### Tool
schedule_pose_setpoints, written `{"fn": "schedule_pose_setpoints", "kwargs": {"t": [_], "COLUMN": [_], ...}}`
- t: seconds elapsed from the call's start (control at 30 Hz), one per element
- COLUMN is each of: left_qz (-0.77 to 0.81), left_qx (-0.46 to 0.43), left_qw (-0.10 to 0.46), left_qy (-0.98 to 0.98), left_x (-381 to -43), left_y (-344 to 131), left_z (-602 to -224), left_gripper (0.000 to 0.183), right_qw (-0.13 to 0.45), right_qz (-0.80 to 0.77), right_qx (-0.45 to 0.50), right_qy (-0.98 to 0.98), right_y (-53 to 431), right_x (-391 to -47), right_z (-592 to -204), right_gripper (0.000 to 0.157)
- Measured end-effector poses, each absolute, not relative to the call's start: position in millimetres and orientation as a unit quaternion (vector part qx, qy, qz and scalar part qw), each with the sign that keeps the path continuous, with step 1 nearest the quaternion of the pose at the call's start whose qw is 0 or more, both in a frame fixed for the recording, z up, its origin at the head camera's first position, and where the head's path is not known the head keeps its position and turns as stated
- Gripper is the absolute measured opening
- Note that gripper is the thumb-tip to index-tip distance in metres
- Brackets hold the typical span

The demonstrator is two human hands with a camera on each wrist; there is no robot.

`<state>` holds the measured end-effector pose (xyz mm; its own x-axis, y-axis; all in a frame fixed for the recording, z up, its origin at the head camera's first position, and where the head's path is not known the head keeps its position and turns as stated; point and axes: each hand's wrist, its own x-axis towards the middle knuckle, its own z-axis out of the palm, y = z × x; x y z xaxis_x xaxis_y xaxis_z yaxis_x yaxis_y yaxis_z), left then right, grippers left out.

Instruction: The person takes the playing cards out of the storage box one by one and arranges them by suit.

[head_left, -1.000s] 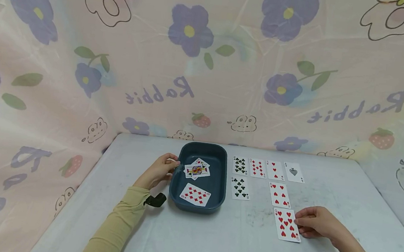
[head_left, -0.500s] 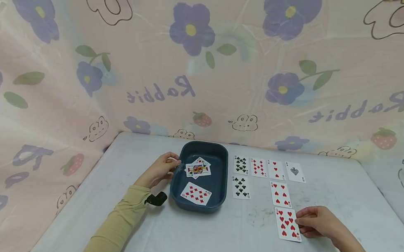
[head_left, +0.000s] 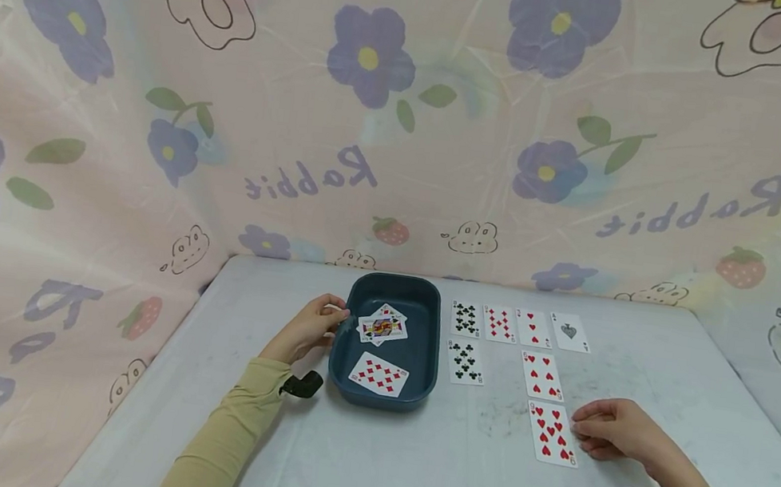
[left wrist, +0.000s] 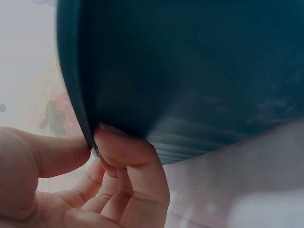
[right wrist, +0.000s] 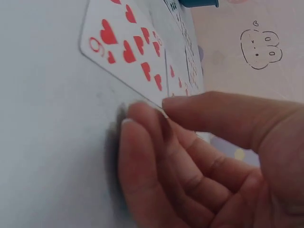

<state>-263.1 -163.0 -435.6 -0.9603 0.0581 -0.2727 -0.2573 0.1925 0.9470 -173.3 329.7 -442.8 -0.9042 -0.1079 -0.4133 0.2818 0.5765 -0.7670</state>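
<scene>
My left hand [head_left: 309, 331] pinches the left rim of a dark blue tray [head_left: 418, 359]. In the left wrist view, the thumb is outside the tray wall [left wrist: 199, 61] and the index finger [left wrist: 126, 147] inside it. Several playing cards lie in the tray, among them a face card [head_left: 382, 328] and a diamonds card [head_left: 379, 375]. At the right, my right hand [head_left: 618, 434] rests beside the nine of hearts [head_left: 553, 434], fingers loosely curled with nothing between them. The right wrist view has the thumb tip [right wrist: 178, 107] right at the edge of that nine [right wrist: 130, 47].
Along the back lie a clubs card [head_left: 465, 319], a diamonds card [head_left: 500, 324], the three of hearts [head_left: 533, 329] and the ace of spades [head_left: 570, 332]. Another clubs card [head_left: 466, 363] and a hearts card [head_left: 542, 376] lie below them. A patterned curtain [head_left: 443, 161] encloses the table.
The nine of hearts has shifted slightly left, away from my right fingertips, which have let go of it. My left hand and the tray have stayed in place.
</scene>
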Motion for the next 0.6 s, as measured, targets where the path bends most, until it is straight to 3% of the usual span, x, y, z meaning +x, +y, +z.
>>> {"fn": "schedule_pose_setpoints", "kwargs": {"t": [0.3,0.6], "left_qz": [0.634,0.627], "left_qx": [-0.067,-0.058], "left_qw": [0.118,0.119], "left_qy": [0.762,0.768], "left_x": [-262.4,-262.6], "left_y": [-164.4,-162.5], "left_z": [-437.0,-435.7], "left_gripper": [0.026,0.024], "right_qw": [0.203,0.231], "right_qz": [-0.483,-0.553], "right_qx": [-0.028,-0.142], "right_qy": [0.851,0.788], "right_y": [326.9,278.0], "right_x": [-189.7,-211.5], "right_z": [-419.2,-394.8], "right_gripper": [0.036,0.046]}}
